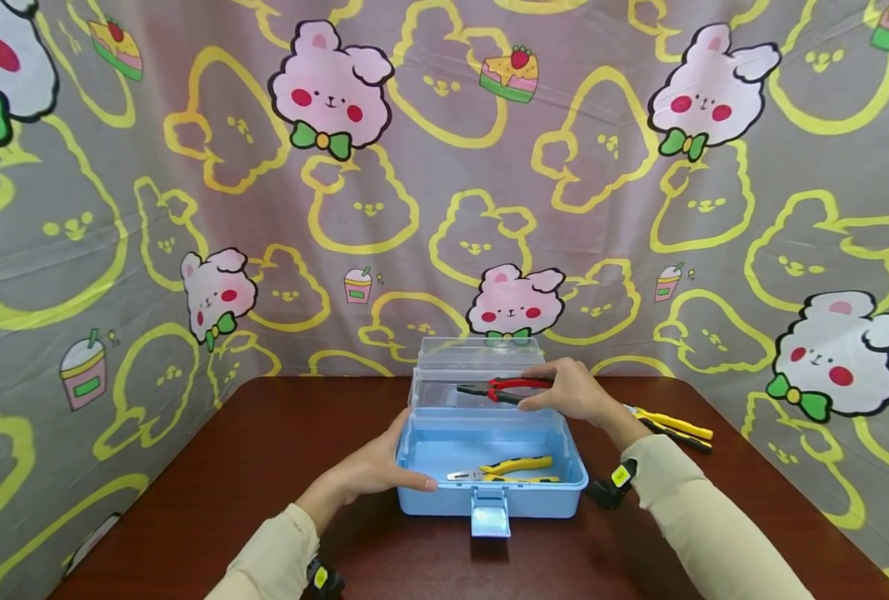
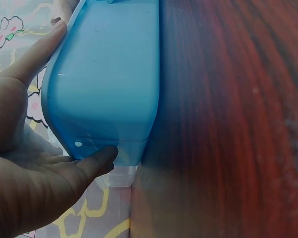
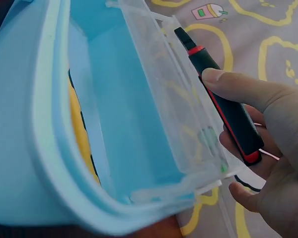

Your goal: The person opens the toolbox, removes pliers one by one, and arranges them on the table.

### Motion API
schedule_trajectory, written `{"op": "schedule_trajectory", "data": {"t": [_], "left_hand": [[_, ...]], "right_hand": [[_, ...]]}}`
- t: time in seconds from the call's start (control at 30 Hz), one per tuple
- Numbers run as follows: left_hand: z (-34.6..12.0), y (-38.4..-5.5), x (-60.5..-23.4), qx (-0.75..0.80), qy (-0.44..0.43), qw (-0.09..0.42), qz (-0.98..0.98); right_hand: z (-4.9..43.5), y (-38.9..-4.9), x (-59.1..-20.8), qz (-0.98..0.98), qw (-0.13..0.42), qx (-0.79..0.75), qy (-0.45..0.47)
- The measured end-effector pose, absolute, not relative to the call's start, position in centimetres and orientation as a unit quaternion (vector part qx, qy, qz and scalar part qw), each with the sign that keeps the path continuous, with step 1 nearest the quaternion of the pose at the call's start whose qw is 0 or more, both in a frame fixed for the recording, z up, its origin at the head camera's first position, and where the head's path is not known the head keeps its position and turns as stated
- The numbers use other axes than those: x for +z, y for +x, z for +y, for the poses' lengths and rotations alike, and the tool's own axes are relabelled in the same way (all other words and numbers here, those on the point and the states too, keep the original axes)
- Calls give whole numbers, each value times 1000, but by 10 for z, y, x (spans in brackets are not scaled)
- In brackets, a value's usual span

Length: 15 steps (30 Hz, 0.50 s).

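A light blue toolbox stands on the table with its clear lid raised at the back. At its left end my left hand grips the box, the thumb along the front rim and fingers reaching round the side. Above the box's back right part, my right hand holds red-and-black pliers by the handles. Their dark jaws point left, in front of the lid. The right wrist view shows the pliers edge-on between thumb and fingers. Inside the box lie yellow-and-black pliers.
More yellow-and-black pliers lie on the dark red-brown table, right of the box and partly behind my right forearm. A blue latch hangs down at the box's front. Patterned cloth surrounds the table's back and sides.
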<state>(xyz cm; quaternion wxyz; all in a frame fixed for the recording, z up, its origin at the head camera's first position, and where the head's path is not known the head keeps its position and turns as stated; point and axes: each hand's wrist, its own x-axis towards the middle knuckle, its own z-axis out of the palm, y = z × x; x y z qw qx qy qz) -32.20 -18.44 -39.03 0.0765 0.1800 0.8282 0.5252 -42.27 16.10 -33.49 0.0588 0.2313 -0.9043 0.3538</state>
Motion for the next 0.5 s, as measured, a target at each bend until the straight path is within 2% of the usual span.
{"op": "schedule_trajectory", "data": {"t": [0.5], "left_hand": [[-185,-322,-392,520,192,75,829]], "right_hand": [[197,-414,-331,-904,113,352,213]]}}
